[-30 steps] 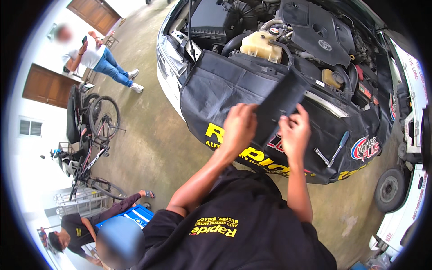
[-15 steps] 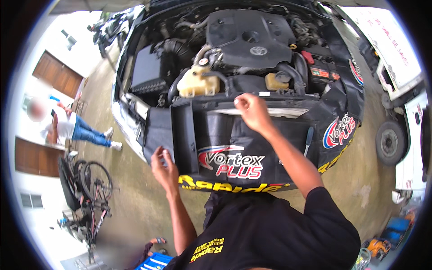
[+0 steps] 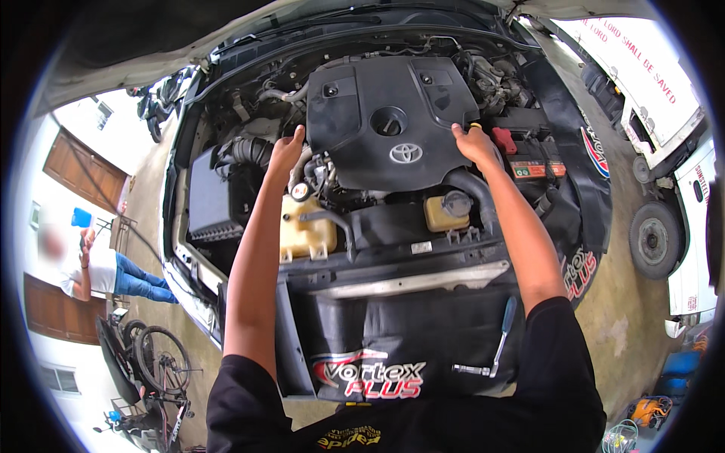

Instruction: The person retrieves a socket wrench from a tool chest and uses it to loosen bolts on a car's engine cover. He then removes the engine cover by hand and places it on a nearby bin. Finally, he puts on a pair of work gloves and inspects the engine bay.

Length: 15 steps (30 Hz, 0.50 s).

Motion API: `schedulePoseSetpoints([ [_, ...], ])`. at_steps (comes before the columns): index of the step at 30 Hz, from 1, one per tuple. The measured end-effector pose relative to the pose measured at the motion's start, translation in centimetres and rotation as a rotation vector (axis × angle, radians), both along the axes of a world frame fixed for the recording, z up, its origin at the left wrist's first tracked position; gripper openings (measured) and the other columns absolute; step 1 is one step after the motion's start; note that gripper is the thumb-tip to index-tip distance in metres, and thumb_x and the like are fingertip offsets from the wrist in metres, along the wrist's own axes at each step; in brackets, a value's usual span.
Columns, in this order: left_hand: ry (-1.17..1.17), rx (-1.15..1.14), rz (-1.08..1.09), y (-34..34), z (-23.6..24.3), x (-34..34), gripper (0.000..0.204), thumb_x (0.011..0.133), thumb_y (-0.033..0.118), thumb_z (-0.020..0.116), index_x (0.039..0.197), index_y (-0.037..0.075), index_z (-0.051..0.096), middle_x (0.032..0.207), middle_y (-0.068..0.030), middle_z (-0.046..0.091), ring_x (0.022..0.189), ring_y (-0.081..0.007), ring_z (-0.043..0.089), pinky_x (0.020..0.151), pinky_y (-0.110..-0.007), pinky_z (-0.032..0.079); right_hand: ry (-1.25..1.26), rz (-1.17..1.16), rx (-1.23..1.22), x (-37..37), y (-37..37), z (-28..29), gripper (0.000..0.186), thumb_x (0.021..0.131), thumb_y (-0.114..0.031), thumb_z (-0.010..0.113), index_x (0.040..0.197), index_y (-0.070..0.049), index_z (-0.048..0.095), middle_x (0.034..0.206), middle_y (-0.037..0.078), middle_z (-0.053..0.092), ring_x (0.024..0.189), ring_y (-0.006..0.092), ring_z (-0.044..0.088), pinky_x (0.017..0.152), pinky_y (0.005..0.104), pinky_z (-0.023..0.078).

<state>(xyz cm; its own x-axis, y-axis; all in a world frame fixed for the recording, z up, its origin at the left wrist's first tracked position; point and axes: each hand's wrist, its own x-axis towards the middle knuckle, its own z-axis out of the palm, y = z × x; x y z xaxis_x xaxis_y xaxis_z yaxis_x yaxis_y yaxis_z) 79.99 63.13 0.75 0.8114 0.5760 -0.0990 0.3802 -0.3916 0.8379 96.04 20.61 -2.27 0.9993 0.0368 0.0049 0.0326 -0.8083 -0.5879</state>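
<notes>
Both my arms reach over the front of the car into the engine bay. My left hand is at the left edge of the black plastic engine cover, thumb up and fingers curled out of sight beneath the side. My right hand grips the opposite edge, its thumb on the top face. The cover sits over the engine, with a round filler cap showing through its opening. In front are a yellowed coolant tank and a smaller yellowed reservoir with a dark cap.
A blue-handled ratchet lies on the black fender cover over the front. The battery is at right, the air filter box at left. The raised hood hangs overhead. A person stands at left.
My hands have moved forward from above the front fender cover to the two sides of the engine cover. The view has shifted closer over the engine bay.
</notes>
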Motion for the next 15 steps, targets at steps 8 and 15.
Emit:
schedulePoseSetpoints([
  [8,0.215,0.089,0.040,1.8,-4.2,9.7,0.086,0.089,0.075,0.062,0.095,-0.010,0.073,0.090,-0.0161,0.069,0.079,-0.0261,0.064,0.068,-0.040,0.046,0.196,-0.141,0.446,3.8,0.2,-2.0,0.090,0.083,-0.062,0.076,0.126,0.016,0.063,0.130,0.033,0.065,0.124,0.0384,0.065,0.103,0.0426,0.050],
  [15,0.077,-0.108,0.053,5.2,-5.2,9.1,0.079,0.079,0.075,0.074,0.084,-0.004,0.074,0.074,-0.0045,0.058,0.062,-0.0150,0.045,0.055,-0.032,0.031,0.098,-0.092,0.556,3.5,1.5,-2.6,0.096,0.081,-0.065,0.077,0.130,0.015,0.061,0.134,0.034,0.062,0.128,0.0393,0.062,0.105,0.0435,0.049],
])
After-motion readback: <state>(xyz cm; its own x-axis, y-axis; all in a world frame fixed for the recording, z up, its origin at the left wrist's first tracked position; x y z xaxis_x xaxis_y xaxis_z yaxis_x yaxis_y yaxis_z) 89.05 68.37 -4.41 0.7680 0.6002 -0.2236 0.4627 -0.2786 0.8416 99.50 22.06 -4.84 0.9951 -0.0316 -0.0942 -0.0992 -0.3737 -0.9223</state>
